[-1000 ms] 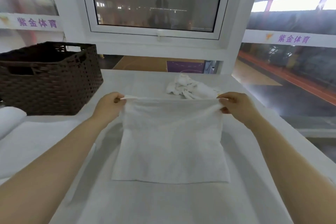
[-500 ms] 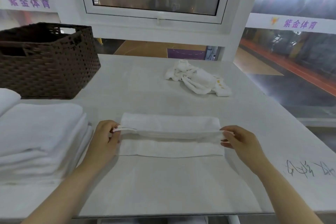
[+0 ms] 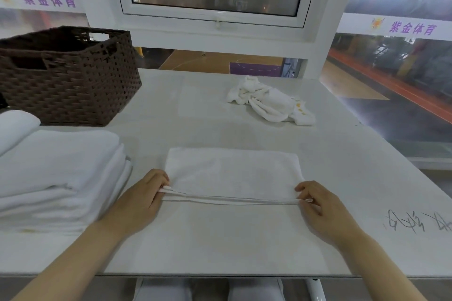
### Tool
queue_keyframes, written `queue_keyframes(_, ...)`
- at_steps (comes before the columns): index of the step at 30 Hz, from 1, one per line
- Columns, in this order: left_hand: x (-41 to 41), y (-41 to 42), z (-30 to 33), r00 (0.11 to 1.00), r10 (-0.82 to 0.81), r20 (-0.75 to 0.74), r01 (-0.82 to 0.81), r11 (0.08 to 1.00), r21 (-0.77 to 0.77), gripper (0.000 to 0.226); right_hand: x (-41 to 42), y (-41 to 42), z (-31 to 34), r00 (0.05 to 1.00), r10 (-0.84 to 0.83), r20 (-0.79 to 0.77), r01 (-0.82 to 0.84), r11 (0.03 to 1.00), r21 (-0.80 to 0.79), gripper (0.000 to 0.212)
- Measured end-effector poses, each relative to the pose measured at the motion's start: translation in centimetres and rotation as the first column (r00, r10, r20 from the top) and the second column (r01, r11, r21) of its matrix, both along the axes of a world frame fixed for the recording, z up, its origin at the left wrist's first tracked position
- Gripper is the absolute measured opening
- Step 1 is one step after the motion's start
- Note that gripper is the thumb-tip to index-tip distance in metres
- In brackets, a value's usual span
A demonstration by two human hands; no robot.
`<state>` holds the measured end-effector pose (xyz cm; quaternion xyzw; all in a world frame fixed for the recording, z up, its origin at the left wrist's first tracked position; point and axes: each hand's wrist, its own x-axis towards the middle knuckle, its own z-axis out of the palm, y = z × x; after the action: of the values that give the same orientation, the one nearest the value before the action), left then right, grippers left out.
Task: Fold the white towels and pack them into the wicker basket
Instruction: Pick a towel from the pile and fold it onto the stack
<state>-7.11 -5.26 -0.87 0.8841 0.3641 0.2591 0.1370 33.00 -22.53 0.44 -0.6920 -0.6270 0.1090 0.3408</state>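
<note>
The step in hand looks to be the first fold of one towel: the flat white terry towel (image 3: pixel 232 173) lies doubled on the pale grey tabletop (image 3: pixel 220 239), its folded edge on the far side and its loose edges nearest the person; the left hand (image 3: pixel 137 203) pinches the near left corner between thumb and curled fingers, and the right hand (image 3: pixel 320 205) pinches the near right corner the same way, so both hands have hold of the upper layer's edge, which sits a little proud of the layer beneath and is not quite level with it; the next move, as I judge it, calls for setting that edge down square on the lower one, then letting go and folding again crosswise to bring the towel to a size fit for packing; the dark brown woven wicker basket (image 3: pixel 73 80) stands at the far left of the table, well apart from the hands; a stack of folded white towels (image 3: pixel 61 173) lies just in front of it, and a crumpled white towel (image 3: pixel 269 102) waits unfolded at the far side.
</note>
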Motion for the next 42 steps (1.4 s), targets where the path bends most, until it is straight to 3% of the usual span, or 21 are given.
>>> queue_keyframes(3, -0.3, -0.7, 0.0, 0.998, -0.021, -0.064, 0.021, 1.0, -0.001, 0.02, 0.2, 0.0, -0.5, 0.983, 0.026, 0.18, -0.024, 1.0, -0.014, 0.023)
queue_keyframes(7, -0.4, -0.6, -0.2, 0.979, -0.027, -0.201, 0.039, 0.998, 0.053, 0.031, 0.1, 0.1, -0.7, 0.953, 0.006, 0.304, 0.003, 1.0, -0.03, 0.024)
queue_keyframes(14, 1.9, 1.2, 2.0, 0.929, 0.018, -0.37, 0.151, 0.894, 0.422, 0.021, 0.3, 2.1, -1.1, 0.809, -0.037, 0.586, 0.013, 0.999, 0.045, 0.026)
queue_keyframes(19, 2.1, 2.0, 2.7, 0.949, 0.004, -0.315, 0.144, 0.883, 0.447, 0.015, -0.4, 3.1, -0.1, 0.871, -0.121, 0.476, 0.136, 0.991, 0.002, 0.02)
queue_keyframes(22, 2.0, 2.3, 2.2, 0.945, -0.035, -0.324, 0.213, 0.821, 0.531, 0.009, -0.9, 3.1, 0.4, 0.891, -0.118, 0.439, 0.157, 0.986, -0.053, 0.012)
queue_keyframes(25, 1.7, 2.8, 1.4, 0.874, -0.012, -0.487, 0.284, 0.825, 0.489, 0.046, -0.7, 2.8, 0.4, 0.892, -0.104, 0.44, 0.153, 0.985, -0.076, 0.016)
queue_keyframes(27, 1.6, 3.2, 1.0, 0.859, 0.009, -0.512, 0.27, 0.842, 0.467, 0.053, -0.5, 2.5, 0.3, 0.881, -0.058, 0.47, 0.106, 0.992, -0.075, 0.02)
queue_keyframes(31, 1.8, 3.2, 1.0, 0.89, -0.065, -0.451, 0.302, 0.825, 0.478, 0.024, -0.5, 2.0, 0.1, 0.88, -0.022, 0.475, 0.044, 0.998, -0.035, 0.021)
queue_keyframes(37, 2.0, 4.0, 0.9, 0.9, -0.022, -0.436, 0.244, 0.853, 0.461, 0.028, -0.1, 2.5, 0.1, 0.898, -0.032, 0.438, 0.059, 0.997, -0.046, 0.026)
queue_keyframes(42, 2.7, 4.4, 3.1, 0.886, -0.023, -0.463, 0.264, 0.847, 0.462, 0.014, 1.2, 3.2, 1.9, 0.903, 0.034, 0.428, 0.013, 0.994, -0.106, 0.029)
